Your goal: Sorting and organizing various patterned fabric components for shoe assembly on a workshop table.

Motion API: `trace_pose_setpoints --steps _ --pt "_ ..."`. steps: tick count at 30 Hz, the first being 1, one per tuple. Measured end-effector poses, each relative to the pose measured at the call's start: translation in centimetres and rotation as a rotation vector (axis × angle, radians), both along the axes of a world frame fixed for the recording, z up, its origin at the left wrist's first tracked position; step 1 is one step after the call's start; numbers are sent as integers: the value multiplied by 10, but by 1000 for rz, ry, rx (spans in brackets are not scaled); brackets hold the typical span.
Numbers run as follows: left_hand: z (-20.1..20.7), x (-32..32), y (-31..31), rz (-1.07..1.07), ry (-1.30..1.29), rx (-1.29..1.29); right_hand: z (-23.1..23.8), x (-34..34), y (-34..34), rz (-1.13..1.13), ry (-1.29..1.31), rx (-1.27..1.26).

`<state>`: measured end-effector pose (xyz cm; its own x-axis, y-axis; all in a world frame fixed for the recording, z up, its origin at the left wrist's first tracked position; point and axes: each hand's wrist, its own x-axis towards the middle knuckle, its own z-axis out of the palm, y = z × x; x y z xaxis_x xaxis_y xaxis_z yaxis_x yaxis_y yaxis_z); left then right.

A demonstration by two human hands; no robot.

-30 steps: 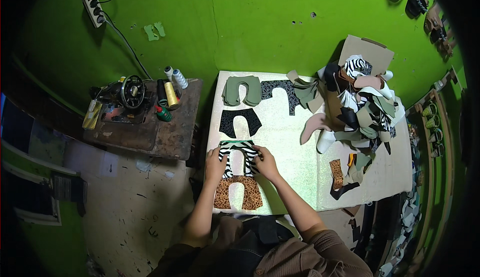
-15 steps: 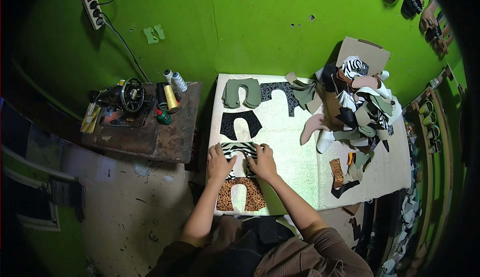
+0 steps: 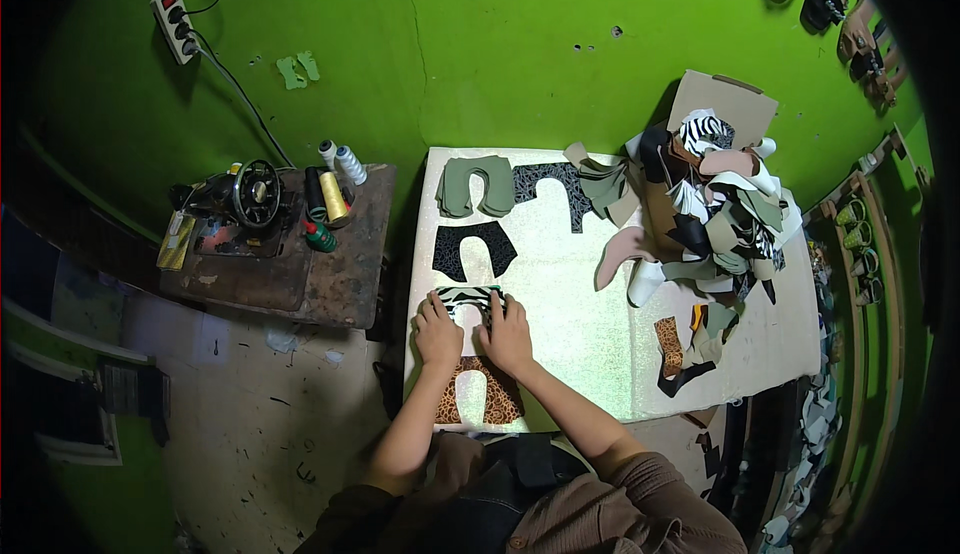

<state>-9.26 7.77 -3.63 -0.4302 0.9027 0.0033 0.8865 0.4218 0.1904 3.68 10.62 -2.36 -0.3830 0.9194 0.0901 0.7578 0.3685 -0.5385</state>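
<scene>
A zebra-print U-shaped cut piece (image 3: 468, 299) lies on the pale tabletop in front of me, perhaps several layers thick. At its left side my left hand (image 3: 438, 337) grips the edge, fingers bent over it. My right hand (image 3: 507, 334) holds the opposite side with its fingertips near the upper corner; both hands hide the lower legs of the piece. Just beyond is a black patterned U-shaped piece (image 3: 450, 254). Closer to me lies a brown leopard-print piece (image 3: 502, 394), partly under my wrists.
Green U-shaped pieces (image 3: 456, 189) and a grey-black patterned piece (image 3: 578, 204) lie at the far edge. A heap of scraps (image 3: 735, 204) spills from a cardboard box (image 3: 720, 104) on the right. To the left stands a sewing machine (image 3: 225, 202) with thread cones (image 3: 350, 165) on a worn table (image 3: 345, 289).
My right hand has moved inward to the left, covering more of the zebra-print piece. My left hand still rests at its left side. The view has shifted slightly.
</scene>
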Motion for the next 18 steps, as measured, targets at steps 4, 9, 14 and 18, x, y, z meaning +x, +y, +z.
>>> trace_pose_setpoints --steps 4,9,14,18 --pt "17 15 -8 -77 -14 171 -3 12 -8 -14 114 6" --pt "27 49 -12 -261 16 237 8 36 0 -5 239 -130" --pt "34 100 -8 -354 -70 242 25 93 19 -89 301 -149" --pt "38 138 12 -427 -98 308 34 147 24 -123 318 -173"
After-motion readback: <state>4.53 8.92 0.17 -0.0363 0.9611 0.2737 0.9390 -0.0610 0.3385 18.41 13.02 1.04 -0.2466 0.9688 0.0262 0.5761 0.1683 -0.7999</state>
